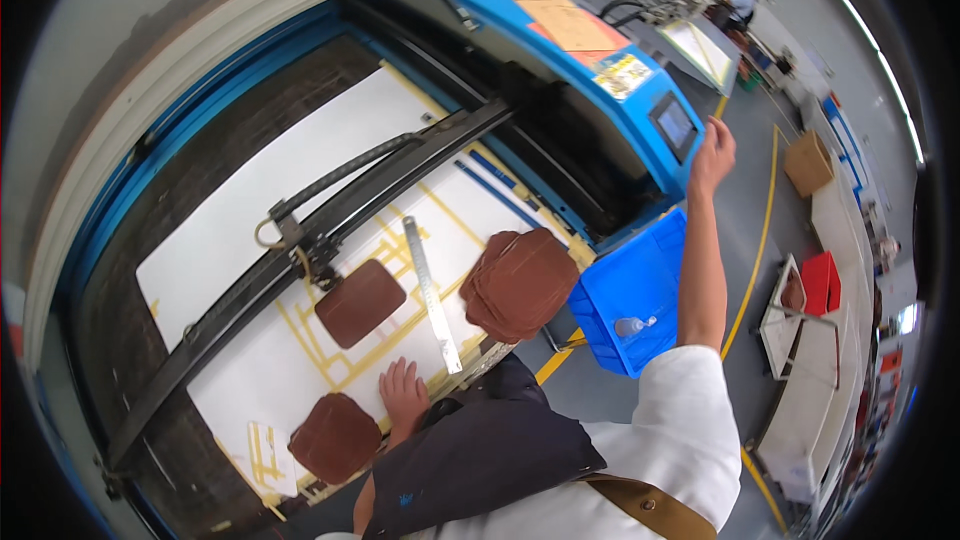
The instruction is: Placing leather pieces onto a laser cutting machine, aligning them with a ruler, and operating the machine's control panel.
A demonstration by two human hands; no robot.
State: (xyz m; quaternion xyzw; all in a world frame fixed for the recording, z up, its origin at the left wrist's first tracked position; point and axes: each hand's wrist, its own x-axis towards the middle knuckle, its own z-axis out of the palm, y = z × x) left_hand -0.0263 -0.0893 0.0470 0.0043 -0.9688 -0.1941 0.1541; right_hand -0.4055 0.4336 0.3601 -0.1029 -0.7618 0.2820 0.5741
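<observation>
My left hand (404,395) rests on the white board (240,380) with its fingers spread, holding nothing. Beside it lies a stack of brown leather-like pieces (336,438). My right hand (712,155) is raised by the small screen (674,127) on the blue machine; its fingers are curled in and nothing shows in them. One brown rounded-rectangle piece (360,304) lies on yellow tape lines under the machine's head (318,258). A steel ruler (432,295) lies between it and a larger brown stack (520,285).
A black gantry beam (410,155) crosses the bed below the raised lid (230,30). At the machine's corner is a blue crate (630,290) with a clear bottle (632,326) in it. Right of the yellow floor line stand a cart (785,325) and a red bin (821,283). Someone works far off.
</observation>
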